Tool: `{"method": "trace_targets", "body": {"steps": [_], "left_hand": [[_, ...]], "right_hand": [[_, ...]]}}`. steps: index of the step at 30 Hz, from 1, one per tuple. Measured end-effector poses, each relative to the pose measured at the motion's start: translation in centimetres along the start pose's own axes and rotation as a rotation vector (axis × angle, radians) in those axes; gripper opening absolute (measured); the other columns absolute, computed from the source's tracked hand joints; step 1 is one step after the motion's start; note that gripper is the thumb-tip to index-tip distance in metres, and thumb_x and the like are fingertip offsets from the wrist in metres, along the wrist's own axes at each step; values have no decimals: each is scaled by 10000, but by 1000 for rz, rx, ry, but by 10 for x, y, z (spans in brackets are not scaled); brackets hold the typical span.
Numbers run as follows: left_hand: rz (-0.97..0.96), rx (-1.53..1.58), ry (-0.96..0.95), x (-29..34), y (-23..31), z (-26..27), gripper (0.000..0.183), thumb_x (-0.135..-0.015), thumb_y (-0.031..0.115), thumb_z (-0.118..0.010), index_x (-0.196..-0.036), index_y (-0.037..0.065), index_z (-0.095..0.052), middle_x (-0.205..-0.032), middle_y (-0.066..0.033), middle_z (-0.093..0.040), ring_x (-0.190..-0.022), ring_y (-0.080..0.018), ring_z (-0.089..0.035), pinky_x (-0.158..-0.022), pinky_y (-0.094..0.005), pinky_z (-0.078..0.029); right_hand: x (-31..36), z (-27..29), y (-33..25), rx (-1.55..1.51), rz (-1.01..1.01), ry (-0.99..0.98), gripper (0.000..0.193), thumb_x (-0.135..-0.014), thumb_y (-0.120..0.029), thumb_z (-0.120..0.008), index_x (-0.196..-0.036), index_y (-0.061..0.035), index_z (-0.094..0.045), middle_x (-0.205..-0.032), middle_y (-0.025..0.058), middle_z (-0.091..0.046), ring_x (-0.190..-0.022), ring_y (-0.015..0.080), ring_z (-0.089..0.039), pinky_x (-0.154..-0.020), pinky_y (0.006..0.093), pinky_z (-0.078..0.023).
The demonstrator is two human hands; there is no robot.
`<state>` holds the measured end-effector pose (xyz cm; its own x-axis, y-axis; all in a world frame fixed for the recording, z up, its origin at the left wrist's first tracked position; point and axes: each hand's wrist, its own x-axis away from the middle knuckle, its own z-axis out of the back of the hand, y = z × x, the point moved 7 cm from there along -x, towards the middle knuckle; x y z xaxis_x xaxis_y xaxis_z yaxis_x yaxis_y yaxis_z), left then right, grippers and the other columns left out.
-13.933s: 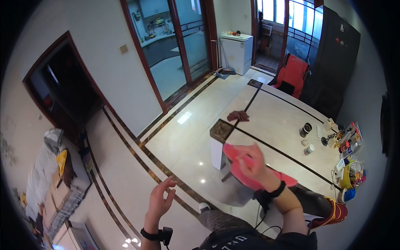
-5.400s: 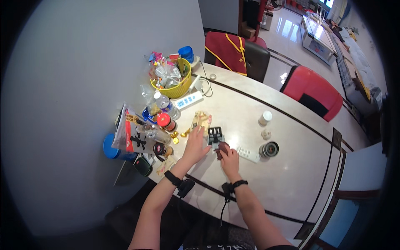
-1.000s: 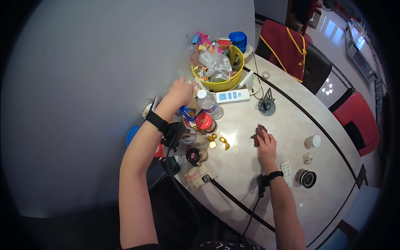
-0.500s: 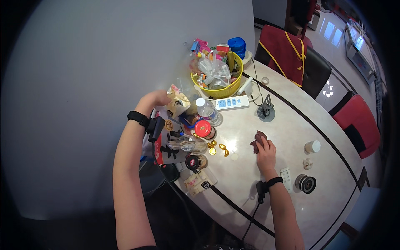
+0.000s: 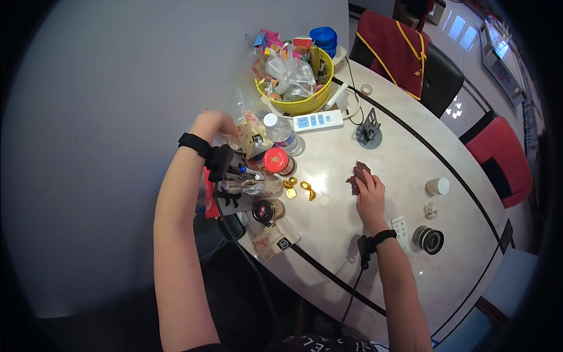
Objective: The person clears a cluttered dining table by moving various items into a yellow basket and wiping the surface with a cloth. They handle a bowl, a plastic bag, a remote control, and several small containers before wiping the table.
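Note:
My left hand [image 5: 217,124] reaches to the far left side of the table, beside a cream floral packet [image 5: 253,138]. Its fingers are blurred and partly hidden, so a hold on the packet cannot be made out. My right hand [image 5: 370,198] lies on the tabletop, fingers closed over a dark brown, crumpled, cloth-like piece [image 5: 358,176]. Near the packet stand a clear bottle with a white cap [image 5: 285,136] and a red-lidded jar [image 5: 278,161]. Several gold-wrapped pieces [image 5: 305,186] lie between these jars and my right hand.
A full yellow basket [image 5: 302,107], a white power strip [image 5: 318,120] and a dark grey stand [image 5: 369,135] occupy the back. At left are a pen holder [image 5: 261,183], a dark-lidded jar [image 5: 267,210] and a flat packet [image 5: 271,242]. Rightward sit a remote [image 5: 400,233], a small white-lidded jar [image 5: 437,186] and a round tin [image 5: 428,240].
The whole view has shifted, so the table appears higher. Relative to the bottle, the floral packet has come nearer and lower. My right hand stays on the brown piece.

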<state>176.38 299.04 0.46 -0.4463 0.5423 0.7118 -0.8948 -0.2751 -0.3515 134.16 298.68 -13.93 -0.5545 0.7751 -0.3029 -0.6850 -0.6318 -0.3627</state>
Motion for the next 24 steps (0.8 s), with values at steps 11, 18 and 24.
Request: {"method": "trace_targets", "body": {"steps": [11,18,24], "left_hand": [[-117,436,917,182,-40,-18,353,-874,326,-577,-1127,87,-641,-1040,-126,-664,-1019,-292,-597,-965,-430,-370],[-208,871,1130,257,9,-149,275,-797,142,-659,-1042,27,-613,-1048,-148,-619,-966,-344,-580,-876,-402,-428],[-81,981,954,232,110,-277,580,-771,220,-723,-1272,45,-489,-1348,-190,-414,-1237,-363,-406,-1017,-455,-331]], "right_hand": [[0,-8,3,-26,37,60,343,-725,-37,-601,-1056,-99,-665,-1297,37,-538,-1122,290,-494,-951,391,-416],[11,-10,5,-83,6,45,424,-716,8,-587,-1120,-110,-644,-1329,56,-506,-1132,318,-472,-969,411,-393],[70,10,-46,10,96,-80,508,-689,10,-594,-1189,-75,-593,-1391,123,-421,-1167,363,-437,-987,444,-373]]}}
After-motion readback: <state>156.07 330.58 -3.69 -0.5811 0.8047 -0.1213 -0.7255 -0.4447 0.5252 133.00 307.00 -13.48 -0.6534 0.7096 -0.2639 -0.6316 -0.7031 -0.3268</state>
